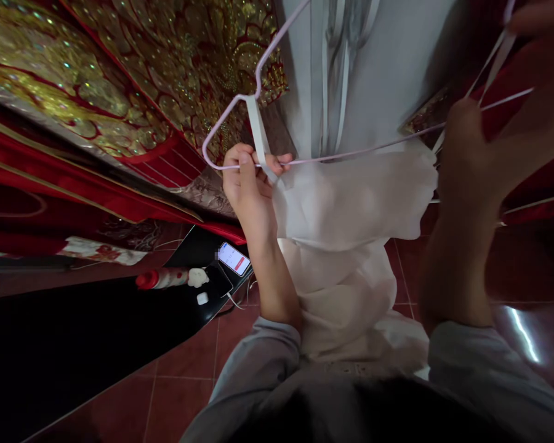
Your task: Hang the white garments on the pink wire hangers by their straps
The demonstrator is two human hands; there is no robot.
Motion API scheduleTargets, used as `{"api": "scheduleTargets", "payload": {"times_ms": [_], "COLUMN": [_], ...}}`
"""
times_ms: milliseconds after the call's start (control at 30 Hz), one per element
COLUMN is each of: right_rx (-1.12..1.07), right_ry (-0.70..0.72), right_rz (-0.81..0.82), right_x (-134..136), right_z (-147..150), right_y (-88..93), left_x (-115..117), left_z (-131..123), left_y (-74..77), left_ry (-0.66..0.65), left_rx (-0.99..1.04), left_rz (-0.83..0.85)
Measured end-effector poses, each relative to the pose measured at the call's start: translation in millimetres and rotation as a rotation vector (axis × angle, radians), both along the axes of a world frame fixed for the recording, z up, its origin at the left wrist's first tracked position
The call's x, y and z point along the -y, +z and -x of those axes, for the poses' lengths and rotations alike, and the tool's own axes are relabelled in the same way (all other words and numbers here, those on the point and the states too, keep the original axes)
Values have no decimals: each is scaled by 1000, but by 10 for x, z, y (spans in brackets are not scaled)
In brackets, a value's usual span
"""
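Observation:
A lilac clothes hanger [233, 101] spans the space in front of me. My left hand [252, 184] is closed around the left end of its lower bar. A white strap [257, 129] loops over the hanger there and passes between my left fingers. Below hangs a white garment [351, 203], its cloth falling in folds toward me. At the right end of the hanger is my right hand [489, 141], blurred and partly in shadow. Another white strap [493, 67] stretches between its thumb and fingertips, which touch it. The far right part of the hanger is partly hidden by this hand.
Red and gold sequined garments [133, 80] hang at the left, close to my left hand. A black table [96, 344] holds a lit phone [234, 258], a dark device with a cable, a white earphone case [202, 298] and a red-capped bottle [161, 279]. Red tiles [184, 394] cover the floor.

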State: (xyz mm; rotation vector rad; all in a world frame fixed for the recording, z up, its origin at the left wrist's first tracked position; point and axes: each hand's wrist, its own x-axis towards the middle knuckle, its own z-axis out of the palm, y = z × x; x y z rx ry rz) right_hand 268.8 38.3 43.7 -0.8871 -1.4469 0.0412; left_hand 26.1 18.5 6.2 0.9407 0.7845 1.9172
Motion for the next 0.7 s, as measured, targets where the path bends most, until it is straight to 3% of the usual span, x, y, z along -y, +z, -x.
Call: {"api": "scheduleTargets", "payload": {"times_ms": [67, 167, 267, 367, 467, 533, 600, 633, 700], "right_rx": [188, 393, 338, 267, 250, 234, 226, 229, 235], "right_ry": [35, 68, 8, -13, 1, 2, 1, 0, -12], "right_rz": [-76, 150, 198, 142, 116, 92, 83, 86, 91], "right_x": [124, 272, 341, 349, 326, 309, 298, 294, 291], "right_z": [127, 281, 367, 447, 550, 602, 621, 617, 592], "right_y": [-219, -465, -562, -608, -685, -735, -762, -767, -767], "left_x": [-2, 17, 124, 324, 510, 567, 562, 542, 478], "left_z": [-6, -23, -47, -47, 20, 121, 265, 346, 504], "left_y": [5, -19, -51, -11, 168, 359, 570, 664, 784], "left_ry": [22, 58, 120, 119, 154, 157, 71, -59, -167], "left_rx": [-17, -55, -127, -317, -448, -411, -316, -320, -323], "left_rz": [34, 36, 9, 62, 114, 102, 60, 43, -12]}}
